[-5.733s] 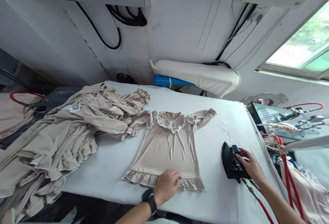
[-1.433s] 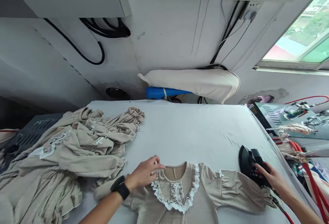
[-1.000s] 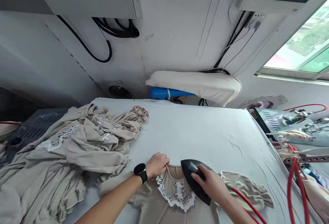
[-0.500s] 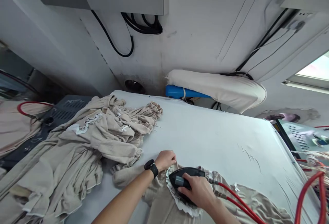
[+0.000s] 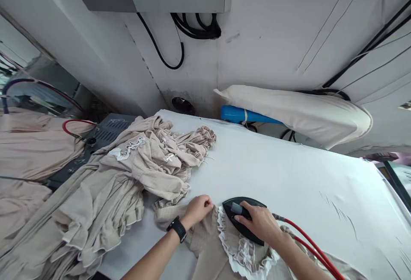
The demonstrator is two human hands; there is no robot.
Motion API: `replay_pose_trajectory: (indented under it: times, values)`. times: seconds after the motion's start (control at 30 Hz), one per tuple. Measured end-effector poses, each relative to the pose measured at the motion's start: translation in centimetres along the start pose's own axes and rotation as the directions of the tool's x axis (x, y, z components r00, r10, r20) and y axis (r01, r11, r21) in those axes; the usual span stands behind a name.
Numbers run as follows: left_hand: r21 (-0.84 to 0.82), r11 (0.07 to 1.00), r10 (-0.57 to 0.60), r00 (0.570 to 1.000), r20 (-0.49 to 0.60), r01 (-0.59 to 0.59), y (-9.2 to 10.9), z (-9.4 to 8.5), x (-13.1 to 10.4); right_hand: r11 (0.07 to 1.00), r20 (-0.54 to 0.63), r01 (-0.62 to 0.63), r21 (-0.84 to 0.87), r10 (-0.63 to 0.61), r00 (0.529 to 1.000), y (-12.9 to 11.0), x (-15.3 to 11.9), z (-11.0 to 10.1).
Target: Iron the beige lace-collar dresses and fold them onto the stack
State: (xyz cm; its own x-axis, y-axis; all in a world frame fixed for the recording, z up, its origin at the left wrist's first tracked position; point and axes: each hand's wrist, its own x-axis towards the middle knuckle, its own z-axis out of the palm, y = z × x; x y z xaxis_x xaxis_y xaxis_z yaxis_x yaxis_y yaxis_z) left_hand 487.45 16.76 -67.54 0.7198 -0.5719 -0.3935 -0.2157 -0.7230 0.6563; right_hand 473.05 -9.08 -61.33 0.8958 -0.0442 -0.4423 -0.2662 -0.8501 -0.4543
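Note:
A beige garment with a white ruffled trim lies spread at the near side of the white padded table. My right hand is wrapped around the handle of a black iron, whose pointed tip faces left. The iron rests over the upper part of the trimmed yoke, just right of the ruffle's left edge. With fingers closed, my left hand pinches the cloth left of the iron tip; a black watch is on that wrist. Two red hoses run from the iron toward the lower right.
Crumpled beige garments are heaped on the left of the table. Beyond them stand a dark vented machine and pinkish cloth. A cream padded board and a blue cylinder sit along the back wall.
The iron has shifted up across the yoke, uncovering more of the ruffle below it. My left hand still pinches the cloth. The camera view has turned a little left.

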Motion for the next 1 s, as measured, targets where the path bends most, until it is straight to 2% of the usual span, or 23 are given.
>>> replay_pose_trajectory:
  times: [0.17, 0.3, 0.37, 0.43, 0.53, 0.6, 0.67, 0.73, 0.8, 0.9, 0.93, 1.0]
  values:
    - [-0.224, 0.973, -0.031, 0.997, 0.074, 0.047, -0.7, -0.5, 1.3, 0.995, 0.049, 0.095, -0.008, -0.095, 0.994, -1.8, 0.4, -0.2]
    - [-0.311, 0.949, -0.014, 0.993, 0.119, 0.050, -0.5, -0.7, 1.6, 0.994, 0.093, 0.068, -0.082, -0.061, 0.994, -4.4, 2.0, -0.3]
    - [-0.334, 0.942, 0.000, 0.992, 0.127, 0.042, -0.4, -0.7, 1.6, 0.993, 0.100, 0.077, -0.091, -0.068, 0.993, -5.1, 1.7, 0.1]
    - [-0.359, 0.933, 0.011, 0.991, 0.133, 0.038, -0.3, -0.7, 1.6, 0.989, 0.127, 0.107, -0.102, -0.094, 0.988, -5.2, 0.1, 1.4]
    - [-0.395, 0.918, 0.010, 0.990, 0.144, 0.048, -0.4, -0.8, 1.5, 0.980, 0.276, 0.139, -0.141, -0.096, 0.956, -4.0, -4.5, 4.5]
    - [-0.417, 0.907, 0.004, 0.989, 0.150, 0.059, -0.5, -0.7, 1.4, 0.982, 0.372, 0.124, -0.143, -0.063, 0.926, -2.1, -7.8, 6.0]
    - [-0.435, 0.898, 0.003, 0.987, 0.158, 0.067, -0.7, -0.6, 1.3, 0.991, 0.372, 0.065, -0.117, -0.017, 0.928, 0.9, -10.1, 5.7]
    - [-0.440, 0.896, 0.005, 0.987, 0.160, 0.067, -0.7, -0.6, 1.3, 0.994, 0.277, -0.044, -0.102, 0.071, 0.958, 4.7, -10.5, 3.6]
    - [-0.420, 0.905, 0.001, 0.989, 0.151, 0.063, -0.6, -0.8, 1.3, 0.977, 0.147, -0.191, -0.091, 0.203, 0.968, 9.2, -9.3, 0.2]
    - [-0.351, 0.935, -0.015, 0.994, 0.105, 0.051, 0.1, -1.1, 0.9, 0.927, 0.011, -0.375, 0.009, 0.375, 0.927, 16.1, -6.5, -5.1]
    - [-0.325, 0.945, -0.019, 0.997, 0.075, 0.043, 0.5, -0.9, 0.6, 0.910, -0.021, -0.410, 0.060, 0.411, 0.911, 18.0, -5.9, -6.4]
    - [-0.261, 0.965, -0.008, 0.998, -0.062, -0.008, 1.5, 0.2, -0.3, 0.877, -0.148, -0.456, 0.152, 0.476, 0.867, 20.4, -6.0, -7.6]
